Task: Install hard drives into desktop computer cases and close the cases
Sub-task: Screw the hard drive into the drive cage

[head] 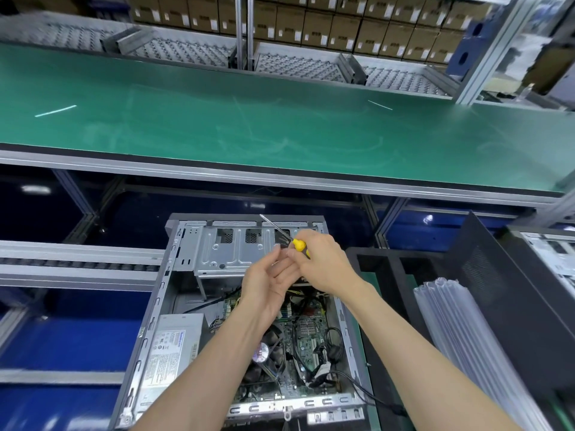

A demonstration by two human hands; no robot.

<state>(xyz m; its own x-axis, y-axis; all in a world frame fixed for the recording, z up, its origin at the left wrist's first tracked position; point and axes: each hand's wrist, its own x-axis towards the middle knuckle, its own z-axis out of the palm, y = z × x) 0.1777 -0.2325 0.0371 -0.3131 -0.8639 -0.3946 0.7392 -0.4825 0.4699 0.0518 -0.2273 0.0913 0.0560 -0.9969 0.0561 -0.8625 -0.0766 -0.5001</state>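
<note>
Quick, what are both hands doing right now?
Left hand: open, palm up, holding nothing visible.
Right hand: gripping the yellow-handled screwdriver.

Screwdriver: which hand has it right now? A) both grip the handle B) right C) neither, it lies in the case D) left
B: the right hand grips the yellow handle of the screwdriver, its shaft pointing up and away over the open case; the left hand is open, palm up, beside it.
</note>
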